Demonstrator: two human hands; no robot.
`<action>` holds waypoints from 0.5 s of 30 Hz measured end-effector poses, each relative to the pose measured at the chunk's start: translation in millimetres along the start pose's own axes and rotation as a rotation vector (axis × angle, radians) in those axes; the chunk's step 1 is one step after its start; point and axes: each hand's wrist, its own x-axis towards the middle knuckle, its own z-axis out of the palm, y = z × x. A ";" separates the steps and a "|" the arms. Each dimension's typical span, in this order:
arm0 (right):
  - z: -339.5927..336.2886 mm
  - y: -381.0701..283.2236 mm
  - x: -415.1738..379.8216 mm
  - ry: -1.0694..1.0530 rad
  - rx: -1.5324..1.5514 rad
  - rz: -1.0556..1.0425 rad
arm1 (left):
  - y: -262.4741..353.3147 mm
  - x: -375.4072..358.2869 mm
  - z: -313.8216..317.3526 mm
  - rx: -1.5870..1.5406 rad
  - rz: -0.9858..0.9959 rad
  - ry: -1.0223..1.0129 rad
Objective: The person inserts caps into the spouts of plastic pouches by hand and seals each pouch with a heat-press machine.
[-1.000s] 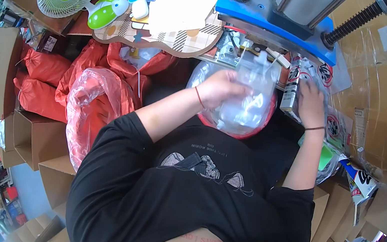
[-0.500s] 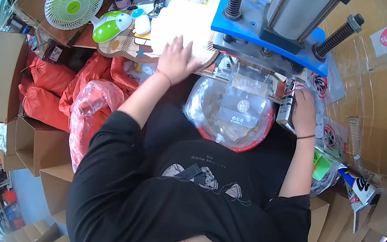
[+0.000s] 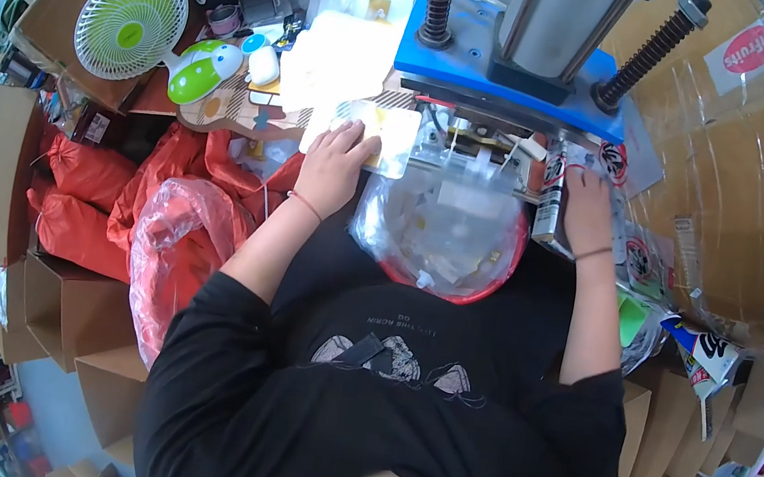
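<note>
My left hand [image 3: 332,167] lies over a thin white rectangular sheet [image 3: 397,146] with a yellowish patch, at the bench's front edge. Its fingers are stretched across the top of the sheet. Behind that sheet is a pile of bright white sheets [image 3: 335,61]. On the other side, my right hand [image 3: 588,214] rests against a printed black-and-white pack [image 3: 551,200]; its fingers are slightly bent and apart, with the tips partly hard to make out. Between the hands, below the press [image 3: 511,89], a blurred clear plastic piece [image 3: 484,173] hangs above a red-rimmed, plastic-lined basin [image 3: 457,298].
A green-and-white fan [image 3: 131,24] stands at the back left. Red bags [image 3: 86,212] and open cardboard boxes [image 3: 97,303] crowd the left side. A large carton [image 3: 748,197] walls off the right. Loose clear plastic pieces lie in the basin.
My left hand has drawn a white sheet from the pile toward the front edge. The printed clear plastic under the press has shifted and blurred. My right hand stays by the printed pack.
</note>
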 end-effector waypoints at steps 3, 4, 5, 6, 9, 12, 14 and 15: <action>-38.9 -11.7 -19.7 -0.150 0.158 0.094 | -4.4 -5.3 -8.0 -0.075 0.042 -0.007; -47.5 -15.7 -23.4 -0.160 0.219 0.155 | -7.4 -7.6 -6.1 -0.210 -0.097 -0.029; -50.0 -14.2 -26.4 -0.158 0.219 0.159 | -9.1 -8.2 -4.0 -0.345 -0.234 -0.050; -52.7 -11.7 -29.2 -0.031 0.257 0.154 | -5.1 -7.2 -10.4 -0.328 -0.190 0.058; -61.6 -17.7 -35.0 0.140 0.476 0.293 | 15.8 -10.6 -8.7 -0.956 -0.372 -0.039; -61.6 -27.7 -37.4 0.082 0.847 0.420 | 55.2 -2.6 -30.8 -1.171 -0.415 -0.249; -77.2 -62.1 -26.7 0.055 0.943 0.231 | 72.8 -0.4 -26.1 -1.206 -0.396 -0.312; -85.5 -72.7 -19.6 0.035 0.919 0.108 | 83.3 1.7 -28.4 -1.199 -0.374 -0.343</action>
